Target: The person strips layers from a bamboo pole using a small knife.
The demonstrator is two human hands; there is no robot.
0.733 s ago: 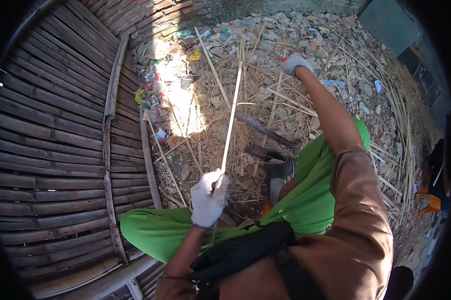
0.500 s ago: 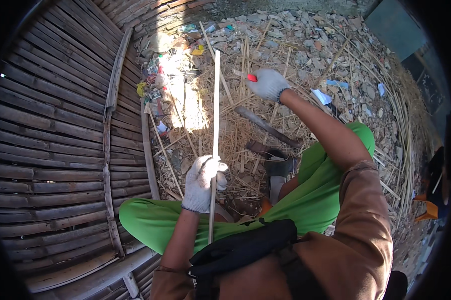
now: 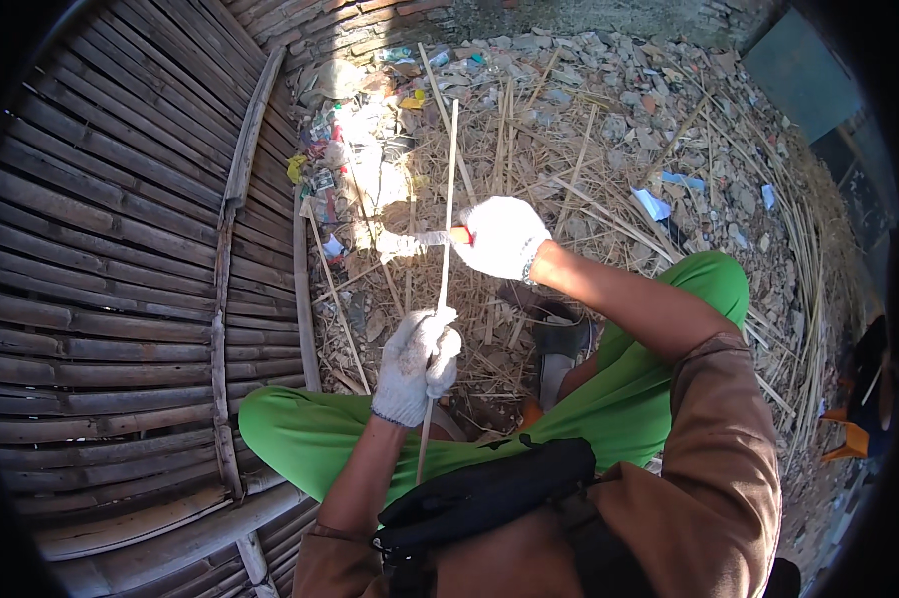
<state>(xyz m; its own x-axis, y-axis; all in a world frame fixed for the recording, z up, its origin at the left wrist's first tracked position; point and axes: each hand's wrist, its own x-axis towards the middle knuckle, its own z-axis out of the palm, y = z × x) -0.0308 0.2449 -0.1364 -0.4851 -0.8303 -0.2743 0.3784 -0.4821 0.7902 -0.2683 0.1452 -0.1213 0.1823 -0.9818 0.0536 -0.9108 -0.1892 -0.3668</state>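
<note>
My left hand (image 3: 417, 367), in a white knit glove, is closed around a long, thin, pale bamboo strip (image 3: 450, 189). The strip stands nearly upright in the picture, its lower end reaching down over my lap. Higher up, my right hand (image 3: 504, 237), also gloved, grips a knife by its red handle (image 3: 460, 235). Its blade (image 3: 430, 239) points left across the strip, above my left hand. Whether the blade touches the strip I cannot tell. Most of the handle is hidden inside the glove.
A bamboo slat wall (image 3: 111, 259) runs along my left. Rubble and straw-like shavings (image 3: 489, 149) cover the ground ahead, with loose bamboo strips (image 3: 808, 239) lying at the right. My green-trousered legs (image 3: 629, 399) are bent in front of me. An orange object (image 3: 845, 436) stands far right.
My right hand has come down and left with the knife, from clear of the strip to beside it. The strip and my left hand have shifted slightly right.
</note>
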